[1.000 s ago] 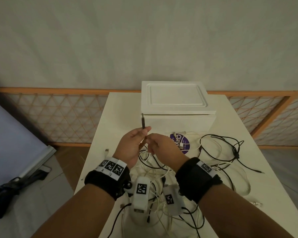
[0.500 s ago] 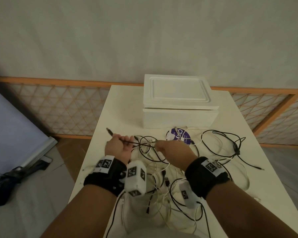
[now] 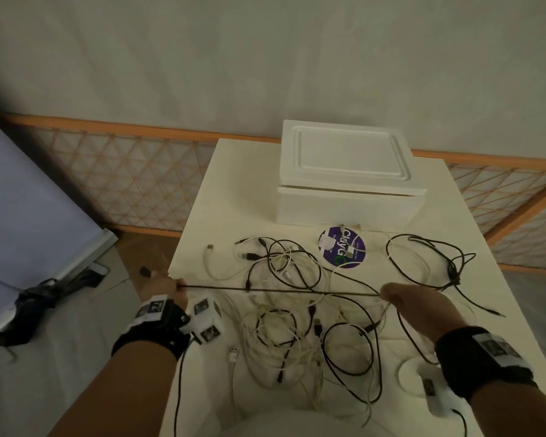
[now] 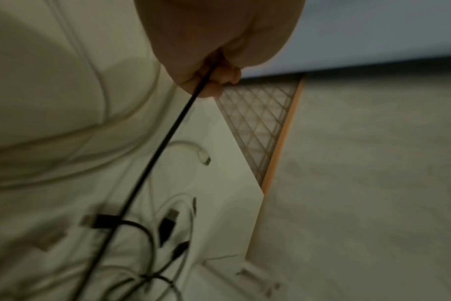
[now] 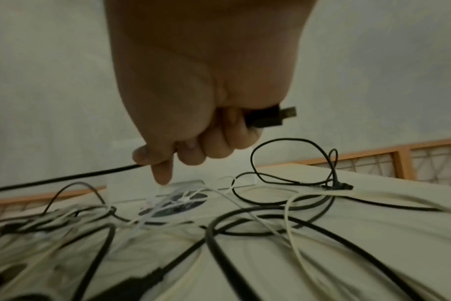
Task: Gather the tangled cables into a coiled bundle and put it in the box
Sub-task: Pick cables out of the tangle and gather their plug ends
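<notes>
The light is dim, flat and greenish, with soft shadows and no glare. The head view bends straight lines toward its edges and smears at the left border. Both wrist views are grainy; the cables (image 4: 131, 234) near the lens blur, and the tabletop (image 5: 373, 234) softens.

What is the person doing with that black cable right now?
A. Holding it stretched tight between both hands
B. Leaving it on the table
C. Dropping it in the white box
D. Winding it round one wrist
A: the black cable runs in a straight line from the left hand to the right hand, above the tangled pile.
</notes>
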A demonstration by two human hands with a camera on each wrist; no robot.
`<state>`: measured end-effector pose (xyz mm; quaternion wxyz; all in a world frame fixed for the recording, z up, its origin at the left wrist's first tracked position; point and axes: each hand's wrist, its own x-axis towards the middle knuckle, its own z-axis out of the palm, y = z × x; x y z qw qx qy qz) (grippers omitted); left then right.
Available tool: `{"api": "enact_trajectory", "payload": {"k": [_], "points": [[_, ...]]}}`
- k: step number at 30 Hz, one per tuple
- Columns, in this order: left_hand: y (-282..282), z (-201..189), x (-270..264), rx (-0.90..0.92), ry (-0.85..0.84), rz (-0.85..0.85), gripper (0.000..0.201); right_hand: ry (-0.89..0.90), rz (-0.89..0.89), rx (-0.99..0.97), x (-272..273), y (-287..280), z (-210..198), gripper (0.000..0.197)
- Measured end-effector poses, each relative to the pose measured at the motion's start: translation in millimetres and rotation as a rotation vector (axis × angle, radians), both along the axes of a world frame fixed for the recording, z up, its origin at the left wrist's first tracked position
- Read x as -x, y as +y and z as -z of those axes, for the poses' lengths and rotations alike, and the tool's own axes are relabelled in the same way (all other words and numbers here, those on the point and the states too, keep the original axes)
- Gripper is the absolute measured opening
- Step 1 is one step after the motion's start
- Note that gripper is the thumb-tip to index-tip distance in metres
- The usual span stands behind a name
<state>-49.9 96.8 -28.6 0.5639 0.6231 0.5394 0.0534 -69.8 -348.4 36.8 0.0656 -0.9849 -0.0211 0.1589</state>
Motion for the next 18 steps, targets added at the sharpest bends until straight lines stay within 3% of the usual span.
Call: {"api": "enact_trajectory", "payload": {"k": [1, 3, 5, 7, 9, 12, 14, 15, 18], "points": [[-4.7, -2.3, 4.7, 0.023, -0.026, -0.003, 0.036, 0.018, -0.003, 0.03, 1.6, -4.2, 4.5, 0.025], [-25.1, -17.8, 9.0, 0.515, -0.379, -0.278, 0.027, 0.097, -0.022, 0.14, 3.8, -3.9, 14.1, 0.026], [-41.7, -20.0, 12.3, 0.497, -0.479, -0.125, 0.02, 0.118, -0.047, 0.356, 0.3, 5.8, 14.6, 0.028], [-49.5, -24.4, 12.0, 0.492, -0.44, -0.064, 0.016, -0.037, -0.034, 0.461, -8.7, 23.8, 4.2, 0.026], [-52.3, -26.7, 9.6, 0.506, -0.395, -0.019, 0.014, -0.178, -0.001, 0.38, -19.7, 54.5, -10.3, 0.026], [-59.9, -30.3, 5.4, 0.549, -0.325, 0.019, 0.015, -0.206, -0.1, -0.02, -40.1, 112.7, -15.8, 0.034], [-66.3, -31.1, 4.3, 0.606, -0.299, 0.034, 0.014, -0.07, -0.207, -0.277, -44.9, 152.6, -8.3, 0.037], [-68.7, -33.0, 4.0, 0.64, -0.289, 0.043, 0.015, 0.005, -0.262, -0.317, -44.5, 169.5, -1.7, 0.039], [-74.0, -39.1, 4.1, 0.706, -0.287, 0.118, 0.021, 0.183, -0.333, -0.237, -42.3, 193.5, 15.0, 0.05]]}}
